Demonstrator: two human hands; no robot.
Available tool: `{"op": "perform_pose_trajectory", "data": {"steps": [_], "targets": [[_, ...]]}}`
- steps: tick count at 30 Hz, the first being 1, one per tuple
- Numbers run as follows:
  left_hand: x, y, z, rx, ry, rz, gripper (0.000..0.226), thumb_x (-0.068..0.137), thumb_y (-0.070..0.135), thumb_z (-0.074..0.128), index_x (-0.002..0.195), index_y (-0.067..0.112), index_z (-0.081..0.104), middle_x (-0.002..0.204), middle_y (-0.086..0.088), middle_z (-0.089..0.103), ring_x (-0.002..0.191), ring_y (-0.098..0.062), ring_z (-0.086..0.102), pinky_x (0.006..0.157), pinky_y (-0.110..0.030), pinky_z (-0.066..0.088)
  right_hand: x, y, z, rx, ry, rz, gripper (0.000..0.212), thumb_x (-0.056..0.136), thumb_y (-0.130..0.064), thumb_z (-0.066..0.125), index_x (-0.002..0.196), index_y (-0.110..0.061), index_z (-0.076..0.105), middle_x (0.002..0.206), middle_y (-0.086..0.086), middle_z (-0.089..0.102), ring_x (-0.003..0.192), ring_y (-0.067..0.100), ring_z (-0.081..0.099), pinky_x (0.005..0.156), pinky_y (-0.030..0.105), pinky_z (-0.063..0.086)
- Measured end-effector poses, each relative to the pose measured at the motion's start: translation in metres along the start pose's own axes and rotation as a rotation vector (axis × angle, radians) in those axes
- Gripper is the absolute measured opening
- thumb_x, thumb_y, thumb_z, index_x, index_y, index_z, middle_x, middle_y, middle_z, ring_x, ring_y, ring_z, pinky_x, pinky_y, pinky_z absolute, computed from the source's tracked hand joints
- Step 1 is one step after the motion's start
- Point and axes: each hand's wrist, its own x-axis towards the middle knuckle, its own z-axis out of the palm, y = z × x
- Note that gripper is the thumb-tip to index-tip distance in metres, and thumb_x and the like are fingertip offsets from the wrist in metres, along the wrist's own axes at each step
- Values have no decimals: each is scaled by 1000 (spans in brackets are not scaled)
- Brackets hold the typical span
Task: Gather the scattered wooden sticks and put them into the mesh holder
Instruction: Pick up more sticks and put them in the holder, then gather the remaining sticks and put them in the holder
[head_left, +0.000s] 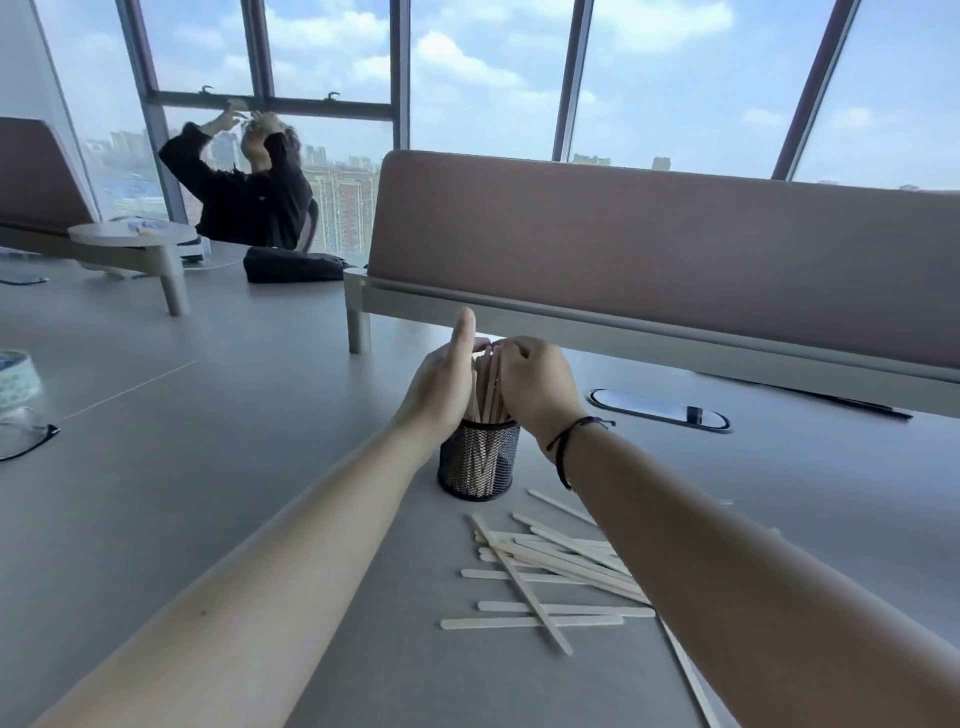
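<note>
Nearest the camera, a loose pile of wooden sticks is lying crossed on the grey table, at about 5 o'clock from the mesh holder and partly passing under the right forearm. The holder is standing upright just beyond the pile, already holding a bundle of sticks whose tops are projecting well above its rim. Risk, as a judgement: the holder looks light and the bundle tall, so sideways pressure from either hand is likely to tip it toward the pile; the right forearm, hanging low over the loose sticks, could also sweep some toward the 5 o'clock table edge. The left hand is pressing flat against the bundle from 9 o'clock, fingers straight and thumb pointing up. The right hand is closing round the bundle from 3 o'clock, fingers curled over the stick tops, a dark cord on its wrist. Further off at 12 o'clock a padded divider is crossing the table; at 10 o'clock a seated person is raising both arms before the windows.
</note>
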Motion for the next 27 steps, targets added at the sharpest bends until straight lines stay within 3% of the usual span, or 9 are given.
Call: {"op": "perform_pose_trajectory", "data": {"steps": [3, 7, 11, 15, 17, 20, 22, 24, 27], "targets": [[-7, 4, 0, 180, -14, 136, 61, 84, 80, 23, 104, 40, 63, 96, 18, 66, 102, -1, 61, 89, -24, 44, -6, -3, -5, 202, 19, 61, 41, 97, -37, 44, 65, -13, 51, 61, -2, 50, 59, 17, 44, 56, 30, 34], [-14, -1, -5, 431, 93, 227, 90, 73, 87, 39, 144, 32, 38, 124, 8, 61, 123, -17, 53, 102, -41, 43, -9, 1, -29, 433, -28, 194, 49, 97, -51, 40, 95, -11, 67, 99, 5, 71, 89, 19, 64, 76, 32, 48], [-45, 7, -5, 579, 289, 682, 68, 91, 63, 46, 133, 11, 52, 129, -10, 59, 125, -29, 49, 103, -44, 41, -23, 38, -71, -109, -180, 125, 35, 102, -24, 45, 119, -3, 66, 120, 19, 66, 113, 35, 60, 79, 30, 42], [-100, 1, 7, 678, -100, 1072, 43, 89, 52, 64, 102, 11, 70, 105, -4, 66, 101, -24, 62, 86, -39, 49, -40, 99, -110, -400, -234, 204, 35, 99, -37, 51, 128, -20, 64, 133, 6, 63, 121, 29, 58, 97, 31, 42], [-114, -8, 14, 836, -401, 999, 65, 79, 74, 62, 116, 21, 68, 124, 1, 64, 114, -17, 58, 97, -36, 49, -50, 118, -126, -465, -312, 261, 45, 99, -41, 50, 138, -19, 55, 142, 7, 56, 129, 28, 52, 104, 32, 38], [-115, -23, 20, 1096, -696, 644, 109, 59, 97, 45, 151, 43, 26, 165, 9, 15, 151, -10, 10, 122, -30, 12, -69, 133, -149, -465, -316, 264, 62, 91, -57, 53, 141, -21, 51, 141, 10, 56, 127, 28, 54, 105, 34, 42], [-111, -32, 22, 1071, -762, 444, 121, 53, 98, 44, 155, 46, 4, 167, 12, -6, 152, -6, -9, 124, -32, 2, -81, 140, -161, -467, -297, 252, 92, 69, -87, 47, 140, -28, 51, 138, 1, 59, 123, 23, 58, 105, 40, 45], [-109, -37, 28, 1002, -764, 345, 123, 55, 96, 47, 156, 44, 0, 167, 11, -6, 151, -6, -11, 123, -31, -1, -91, 149, -170, -545, -365, 195, 104, 59, -98, 35, 138, -32, 50, 137, -9, 57, 125, 18, 55, 107, 40, 41], [-109, -38, 45, 972, -711, 321, 123, 57, 97, 46, 158, 38, 9, 167, 9, 11, 152, -7, 3, 123, -29, 6, -113, 137, -177, -602, -448, 91, 76, 78, -82, 42, 134, -32, 54, 135, -9, 57, 124, 18, 53, 107, 39, 40]]}}
